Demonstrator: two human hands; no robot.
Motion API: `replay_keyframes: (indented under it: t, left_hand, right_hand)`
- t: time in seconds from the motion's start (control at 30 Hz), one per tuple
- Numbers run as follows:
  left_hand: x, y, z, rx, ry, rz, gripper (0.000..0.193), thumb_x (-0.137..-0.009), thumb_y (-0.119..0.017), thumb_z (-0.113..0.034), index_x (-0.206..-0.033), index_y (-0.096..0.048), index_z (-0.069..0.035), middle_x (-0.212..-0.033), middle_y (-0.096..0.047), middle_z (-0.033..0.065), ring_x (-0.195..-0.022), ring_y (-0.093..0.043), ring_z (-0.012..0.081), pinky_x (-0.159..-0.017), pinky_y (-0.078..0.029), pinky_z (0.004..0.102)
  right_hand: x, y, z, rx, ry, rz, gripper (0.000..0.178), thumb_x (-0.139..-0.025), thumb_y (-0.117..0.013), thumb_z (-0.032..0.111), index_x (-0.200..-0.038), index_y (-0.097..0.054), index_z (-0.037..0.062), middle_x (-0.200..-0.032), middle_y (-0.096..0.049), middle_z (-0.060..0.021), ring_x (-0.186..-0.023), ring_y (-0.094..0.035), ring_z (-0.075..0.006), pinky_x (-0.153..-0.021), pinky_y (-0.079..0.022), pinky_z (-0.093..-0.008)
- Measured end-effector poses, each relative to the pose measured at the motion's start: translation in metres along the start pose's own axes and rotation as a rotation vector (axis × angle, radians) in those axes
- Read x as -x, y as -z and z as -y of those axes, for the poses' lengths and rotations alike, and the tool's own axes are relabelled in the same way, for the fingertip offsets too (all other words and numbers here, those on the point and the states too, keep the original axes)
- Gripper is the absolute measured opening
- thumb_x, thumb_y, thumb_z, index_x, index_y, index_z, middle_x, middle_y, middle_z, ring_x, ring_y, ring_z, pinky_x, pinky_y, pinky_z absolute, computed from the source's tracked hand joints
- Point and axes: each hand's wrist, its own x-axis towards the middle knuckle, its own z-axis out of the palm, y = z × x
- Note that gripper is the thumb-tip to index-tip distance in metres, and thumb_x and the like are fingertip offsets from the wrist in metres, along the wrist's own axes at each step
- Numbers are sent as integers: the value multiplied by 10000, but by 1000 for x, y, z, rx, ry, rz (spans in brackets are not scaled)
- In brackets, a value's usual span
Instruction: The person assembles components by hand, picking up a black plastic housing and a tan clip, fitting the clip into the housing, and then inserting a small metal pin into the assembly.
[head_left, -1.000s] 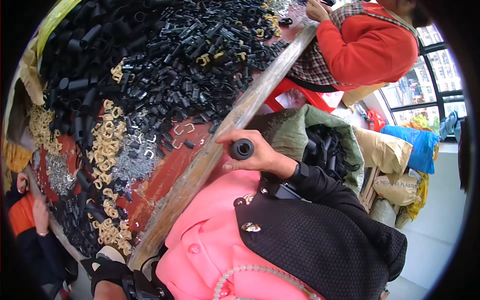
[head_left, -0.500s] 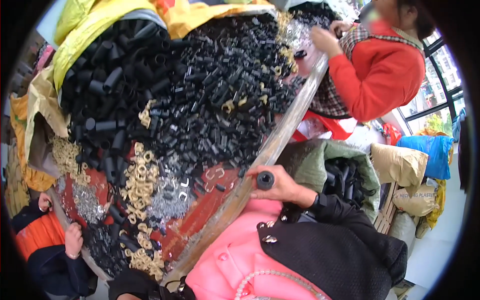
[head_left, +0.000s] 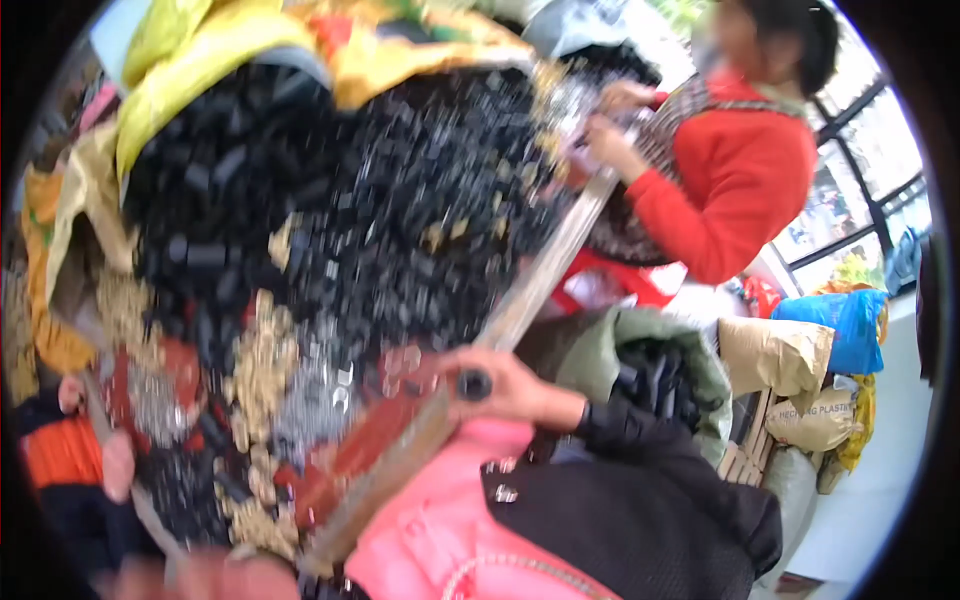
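Cylinder of black, hollow-ended, apparent plastic point(head_left: 473, 384) is at the table's pale wooden edge point(head_left: 545, 275), in the right hand point(head_left: 520, 389), grip curled round it; likely light, stiff, smooth, best held around its sides. Left hand point(head_left: 205, 577): blurred, grip indeterminable.

Red table point(head_left: 365, 452), black parts point(head_left: 420, 190), tan clips point(head_left: 258, 375)

Bright dark-framed window point(head_left: 848, 160); pale wall point(head_left: 905, 345) beneath; wood-edged red table point(head_left: 352, 458).
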Motion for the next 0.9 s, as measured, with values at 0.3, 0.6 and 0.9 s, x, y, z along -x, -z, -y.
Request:
replay_keyframes:
  t: [0.3, 0.6, 0.9]
  left_hand:
    - [67, 32, 82, 94, 266, 1090, 507, -629, -660, -134, -1099, -506, -21, -1196, -422, 121, -1141, -374, 258, -931, -301, 357]
    - [88, 40, 105, 253, 503, 1041, 467, -647, -663, -136, -1089, -524, -78, -1189, -403, 124, -1125, -375, 254, -927, -310, 348]
    - [87, 44, 121, 399, 688, 972, 424, -626, -704, -121, -1012, -541, -56, -1216, -345, 134, -1139, -357, 247, -939, -285, 340]
  right_hand:
    - [-19, -49, -4, -306, -48, 478, 566, -607, -750, 273, -1051, -507, 20, -920, -559, -94, -848, -544, -174, -740, -442, -292]
    - [-41, -67, -25, -440, -17, 624, 624, -598, -752, 295, -1088, -479, 22, -1022, -530, -107, -945, -513, -206, -808, -420, -324]
    - [-51, -71, -40, -442, -140, 806, 554, -619, -734, 234, -1056, -471, 17, -971, -542, -104, -909, -524, -204, -792, -425, -307]
